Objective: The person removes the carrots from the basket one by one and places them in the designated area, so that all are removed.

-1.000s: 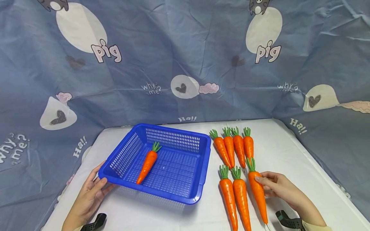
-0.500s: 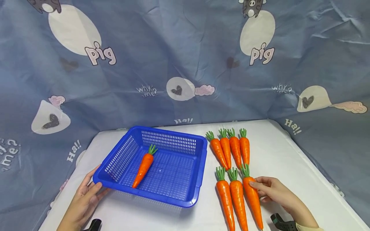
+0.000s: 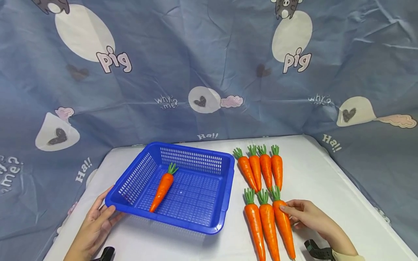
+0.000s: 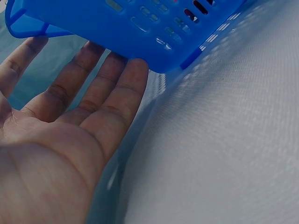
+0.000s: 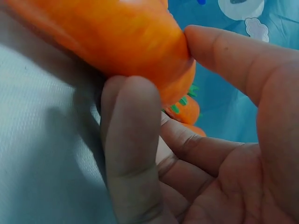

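A carrot [image 3: 283, 228] with a green top lies at the right end of the near row. My right hand [image 3: 308, 217] pinches its upper part from the right side. In the right wrist view the thumb and a bent finger are on either side of the orange body [image 5: 126, 42]. My left hand [image 3: 93, 224] touches the near left corner of a blue plastic basket [image 3: 173, 219]. In the left wrist view its fingers [image 4: 124, 93] are nearly straight, their tips at the basket's outer wall. Inside the basket lies one carrot [image 3: 162, 191], slanting towards the near left.
Two more carrots, a left one [image 3: 254, 228] and a middle one [image 3: 269, 232], lie in the near row. Behind them several carrots [image 3: 277, 168] form a far row, right of the basket. All rest on a white-covered table [image 3: 313, 163] backed by a blue printed cloth [image 3: 156, 65].
The carrot in my right hand has shifted left, closer alongside the near row. Its top now points slightly left, away from the far row's right carrot. My left hand stays at the basket corner.
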